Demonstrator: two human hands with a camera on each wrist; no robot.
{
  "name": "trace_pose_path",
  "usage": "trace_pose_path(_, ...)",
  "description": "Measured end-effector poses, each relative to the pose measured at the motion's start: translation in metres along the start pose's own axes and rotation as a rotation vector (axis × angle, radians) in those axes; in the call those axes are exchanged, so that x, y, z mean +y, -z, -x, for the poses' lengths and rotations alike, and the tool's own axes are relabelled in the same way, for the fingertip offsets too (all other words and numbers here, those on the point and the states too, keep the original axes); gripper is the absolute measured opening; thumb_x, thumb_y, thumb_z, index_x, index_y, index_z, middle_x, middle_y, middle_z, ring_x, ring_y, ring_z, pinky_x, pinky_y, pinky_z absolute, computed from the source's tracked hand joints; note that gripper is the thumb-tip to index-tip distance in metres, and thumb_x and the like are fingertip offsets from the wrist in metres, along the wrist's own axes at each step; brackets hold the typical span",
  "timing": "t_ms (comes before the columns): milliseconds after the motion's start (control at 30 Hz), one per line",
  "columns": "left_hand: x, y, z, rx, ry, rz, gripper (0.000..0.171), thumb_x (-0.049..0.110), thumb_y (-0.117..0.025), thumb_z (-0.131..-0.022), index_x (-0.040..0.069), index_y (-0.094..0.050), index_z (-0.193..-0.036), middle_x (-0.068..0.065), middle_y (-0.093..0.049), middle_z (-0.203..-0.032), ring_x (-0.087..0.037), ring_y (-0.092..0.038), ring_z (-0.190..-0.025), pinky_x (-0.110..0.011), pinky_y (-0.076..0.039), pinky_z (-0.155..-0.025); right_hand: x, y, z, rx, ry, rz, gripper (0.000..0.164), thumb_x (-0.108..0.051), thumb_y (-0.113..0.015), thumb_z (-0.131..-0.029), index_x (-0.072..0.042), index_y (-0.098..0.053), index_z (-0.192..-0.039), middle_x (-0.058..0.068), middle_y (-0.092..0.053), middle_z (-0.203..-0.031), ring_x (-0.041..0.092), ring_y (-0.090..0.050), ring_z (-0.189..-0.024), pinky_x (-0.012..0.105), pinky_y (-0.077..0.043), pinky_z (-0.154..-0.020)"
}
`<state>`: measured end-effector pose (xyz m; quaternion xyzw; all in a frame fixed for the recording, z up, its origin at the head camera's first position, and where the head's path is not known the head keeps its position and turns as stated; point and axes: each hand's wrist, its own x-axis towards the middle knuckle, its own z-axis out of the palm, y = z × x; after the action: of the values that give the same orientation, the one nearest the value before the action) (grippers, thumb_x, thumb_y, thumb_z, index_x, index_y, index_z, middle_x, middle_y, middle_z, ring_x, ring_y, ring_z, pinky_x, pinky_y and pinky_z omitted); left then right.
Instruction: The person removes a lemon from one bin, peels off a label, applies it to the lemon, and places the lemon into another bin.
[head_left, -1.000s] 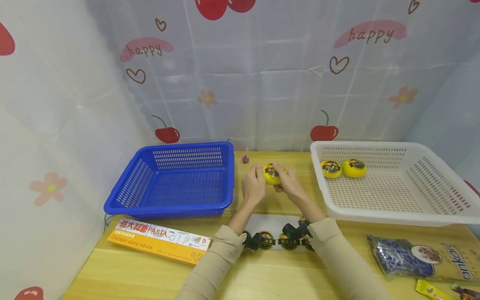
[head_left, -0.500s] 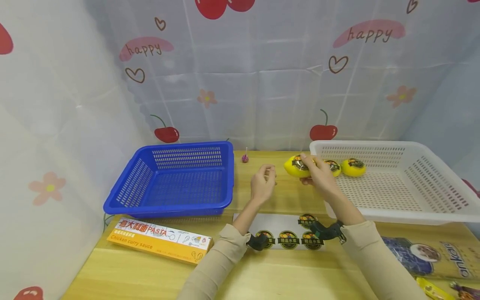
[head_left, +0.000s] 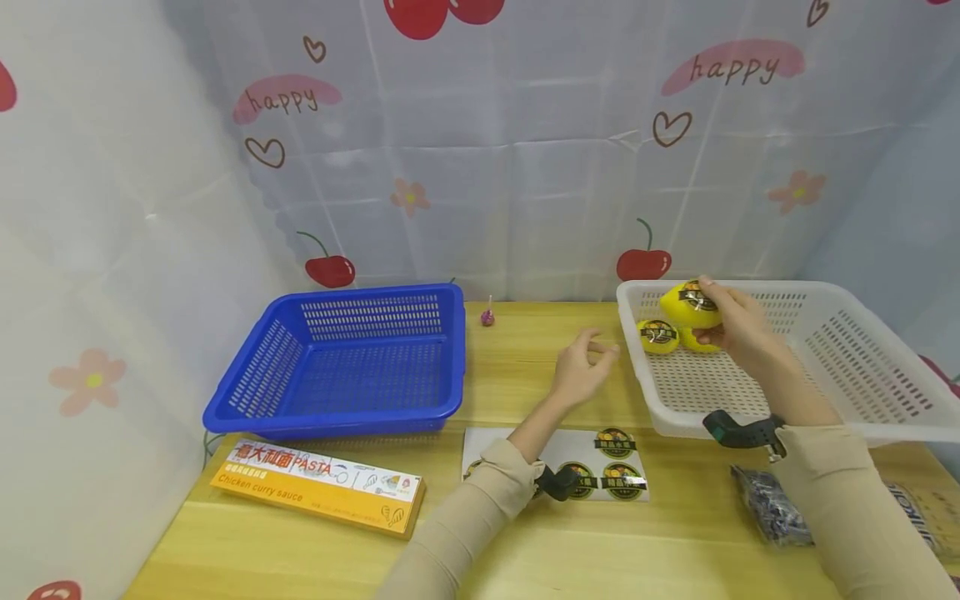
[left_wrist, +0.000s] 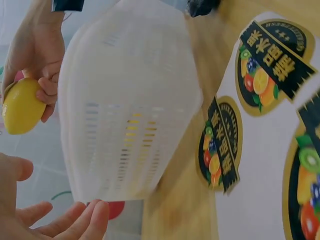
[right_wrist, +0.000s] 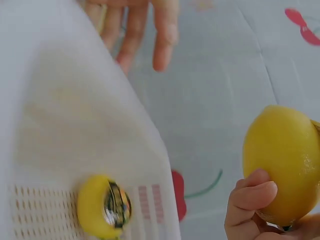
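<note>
My right hand (head_left: pixel 750 329) grips a yellow lemon (head_left: pixel 684 305) with a black round label, holding it over the white basket (head_left: pixel 647 392). In the right wrist view, the fingers wrap this lemon (right_wrist: pixel 280 160) from below. Two labelled lemons lie at the basket's left end: one lemon (head_left: pixel 658 337) near the wall, the other partly behind the held one. My left hand (head_left: pixel 583 367) is in the air just left of the basket, fingers relaxed and holding nothing. Under the left forearm lies a white sheet of round fruit stickers (head_left: pixel 617 443), partly covered by the arm.
A blue basket (head_left: pixel 337 417) stands at the left, with a pasta box (head_left: pixel 318 483) in front of it. A small lollipop (head_left: pixel 487 317) is at the back. A plastic pasta packet (head_left: pixel 772 508) lies front right, partly behind the right arm.
The right hand has carried the labelled lemon away from the left hand, rightward over the white basket. The left hand let go of it and has moved right, closer to the basket.
</note>
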<state>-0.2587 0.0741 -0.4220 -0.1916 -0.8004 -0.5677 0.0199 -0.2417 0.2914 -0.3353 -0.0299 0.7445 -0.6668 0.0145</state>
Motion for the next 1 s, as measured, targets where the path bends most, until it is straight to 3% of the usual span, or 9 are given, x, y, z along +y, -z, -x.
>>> trace_pose_path(100, -0.001, -0.008, -0.004, -0.039, 0.023, -0.025, 0.056, 0.034, -0.053, -0.093, 0.006, -0.041, -0.139, -0.014, -0.062, -0.117, -0.022, -0.067, -0.093, -0.021, -0.052, -0.066, -0.001, 0.023, -0.006, -0.021, -0.032, -0.049, 0.036, -0.046, -0.042, -0.097, -0.012, -0.044, -0.109, -0.001, -0.052, -0.085, 0.011, -0.051, -0.064, 0.020, -0.048, -0.056)
trace_pose_path(200, -0.003, -0.015, -0.007, -0.089, 0.012, -0.035, 0.061, 0.034, -0.055, -0.093, 0.008, -0.035, -0.144, -0.018, -0.058, -0.123, -0.022, -0.067, -0.095, -0.021, -0.053, -0.066, 0.001, 0.044, -0.013, -0.012, -0.090, -0.017, 0.040, -0.048, -0.040, -0.096, -0.014, -0.040, -0.116, 0.001, -0.047, -0.091, 0.012, -0.050, -0.066, 0.021, -0.048, -0.058)
trace_pose_path(333, -0.004, -0.022, -0.010, -0.153, -0.012, -0.086, 0.066, 0.036, -0.057, -0.092, 0.012, -0.030, -0.147, -0.018, -0.055, -0.127, -0.012, -0.066, -0.087, -0.016, -0.049, -0.063, 0.008, 0.067, -0.024, 0.059, -0.135, 0.014, 0.067, -0.054, -0.043, -0.092, -0.007, -0.026, -0.137, 0.005, -0.041, -0.098, 0.011, -0.050, -0.066, 0.021, -0.049, -0.059)
trace_pose_path(467, -0.003, -0.026, -0.011, -0.181, -0.030, -0.146, 0.067, 0.039, -0.057, -0.091, 0.014, -0.031, -0.147, -0.014, -0.054, -0.131, -0.005, -0.063, -0.079, -0.014, -0.047, -0.062, 0.021, 0.087, -0.035, 0.157, -0.160, 0.034, 0.091, -0.059, -0.049, -0.087, 0.001, -0.013, -0.146, 0.007, -0.039, -0.102, 0.010, -0.052, -0.066, 0.021, -0.051, -0.060)
trace_pose_path(500, -0.003, -0.027, -0.011, -0.179, -0.032, -0.147, 0.066, 0.039, -0.057, -0.092, 0.015, -0.031, -0.147, -0.013, -0.055, -0.131, -0.004, -0.063, -0.078, -0.014, -0.047, -0.062, 0.025, 0.092, -0.039, 0.178, -0.164, 0.034, 0.087, -0.058, -0.050, -0.087, -0.001, -0.019, -0.145, 0.008, -0.041, -0.100, 0.011, -0.054, -0.066, 0.022, -0.052, -0.060)
trace_pose_path(633, -0.006, -0.030, -0.010, -0.154, -0.034, -0.134, 0.065, 0.040, -0.056, -0.091, 0.017, -0.033, -0.147, -0.012, -0.059, -0.122, -0.004, -0.058, -0.071, -0.014, -0.045, -0.062, 0.038, 0.108, -0.046, 0.187, -0.198, 0.057, 0.089, -0.057, -0.051, -0.086, 0.002, -0.019, -0.145, 0.010, -0.042, -0.099, 0.012, -0.056, -0.064, 0.024, -0.053, -0.059)
trace_pose_path(800, -0.008, -0.034, -0.009, -0.139, -0.042, -0.114, 0.063, 0.038, -0.056, -0.091, 0.016, -0.034, -0.146, -0.011, -0.062, -0.112, -0.003, -0.057, -0.072, -0.014, -0.046, -0.059, 0.051, 0.121, -0.049, 0.233, -0.273, 0.002, 0.063, -0.054, -0.059, -0.084, -0.005, -0.043, -0.118, 0.006, -0.047, -0.090, 0.014, -0.056, -0.059, 0.026, -0.053, -0.056)
trace_pose_path(867, -0.007, -0.035, -0.008, -0.136, -0.036, -0.104, 0.062, 0.037, -0.057, -0.091, 0.016, -0.035, -0.146, -0.010, -0.063, -0.111, -0.003, -0.059, -0.075, -0.013, -0.046, -0.059, 0.056, 0.124, -0.050, 0.235, -0.285, 0.083, 0.060, -0.056, -0.056, -0.085, -0.005, -0.044, -0.114, 0.009, -0.047, -0.094, 0.013, -0.056, -0.059, 0.026, -0.053, -0.058)
trace_pose_path(1000, -0.004, -0.035, -0.007, -0.133, -0.016, -0.091, 0.061, 0.036, -0.057, -0.092, 0.017, -0.036, -0.145, -0.007, -0.063, -0.110, -0.005, -0.060, -0.077, -0.013, -0.046, -0.061, 0.065, 0.131, -0.048, 0.189, -0.283, 0.304, 0.075, -0.058, -0.042, -0.090, 0.007, -0.039, -0.127, 0.011, -0.048, -0.097, 0.012, -0.056, -0.063, 0.029, -0.053, -0.063)
